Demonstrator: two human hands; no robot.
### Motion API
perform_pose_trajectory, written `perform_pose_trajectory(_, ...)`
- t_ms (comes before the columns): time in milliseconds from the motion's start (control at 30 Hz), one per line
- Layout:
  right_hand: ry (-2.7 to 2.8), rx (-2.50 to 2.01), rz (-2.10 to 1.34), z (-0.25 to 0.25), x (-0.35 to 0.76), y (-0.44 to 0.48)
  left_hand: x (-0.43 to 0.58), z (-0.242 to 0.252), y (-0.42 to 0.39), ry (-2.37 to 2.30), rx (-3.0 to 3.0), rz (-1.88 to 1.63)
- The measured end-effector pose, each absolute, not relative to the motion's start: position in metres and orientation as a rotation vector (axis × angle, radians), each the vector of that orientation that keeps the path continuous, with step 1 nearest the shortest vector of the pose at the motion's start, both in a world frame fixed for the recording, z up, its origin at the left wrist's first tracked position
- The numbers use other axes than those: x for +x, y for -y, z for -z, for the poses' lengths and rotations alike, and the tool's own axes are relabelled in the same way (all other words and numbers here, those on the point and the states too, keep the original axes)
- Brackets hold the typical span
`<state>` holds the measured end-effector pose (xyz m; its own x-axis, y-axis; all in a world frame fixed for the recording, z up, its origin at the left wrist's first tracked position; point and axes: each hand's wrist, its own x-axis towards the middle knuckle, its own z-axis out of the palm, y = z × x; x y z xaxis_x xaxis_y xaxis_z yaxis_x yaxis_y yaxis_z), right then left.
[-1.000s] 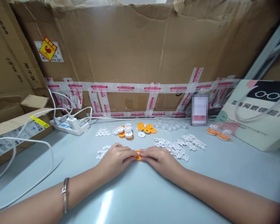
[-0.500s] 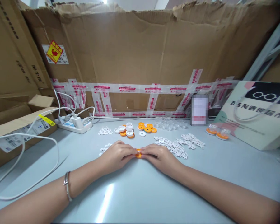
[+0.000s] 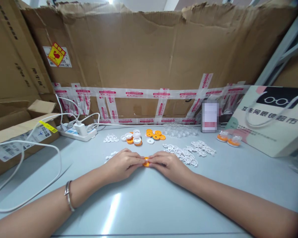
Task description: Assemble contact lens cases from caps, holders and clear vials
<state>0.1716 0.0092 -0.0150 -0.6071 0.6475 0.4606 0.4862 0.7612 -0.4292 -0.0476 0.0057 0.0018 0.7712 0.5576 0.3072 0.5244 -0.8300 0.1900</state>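
My left hand and my right hand meet fingertip to fingertip on a small orange ring, pinching it from both sides against the pale grey table. Both hands are closed on it, and a bracelet sits on my left wrist. Just beyond the hands lie several orange rings, a cluster of white and orange caps, small white discs and a spread of white cut-out pieces.
A cardboard wall with striped tape closes the back. A white power strip with cables lies at back left beside a cardboard box. A printed paper bag lies at right, with two orange-based pieces in front.
The hands stay pinched on the orange ring in the same place. The camera has shifted slightly, so the scene sits a little differently in view.
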Motion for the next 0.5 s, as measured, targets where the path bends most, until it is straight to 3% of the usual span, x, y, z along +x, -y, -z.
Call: perform_pose_trajectory(500,2.425,-0.785,-0.151,0.016,0.1709,-0.003,-0.0416,-0.0007,0.0044,-0.865,3.116,-0.493)
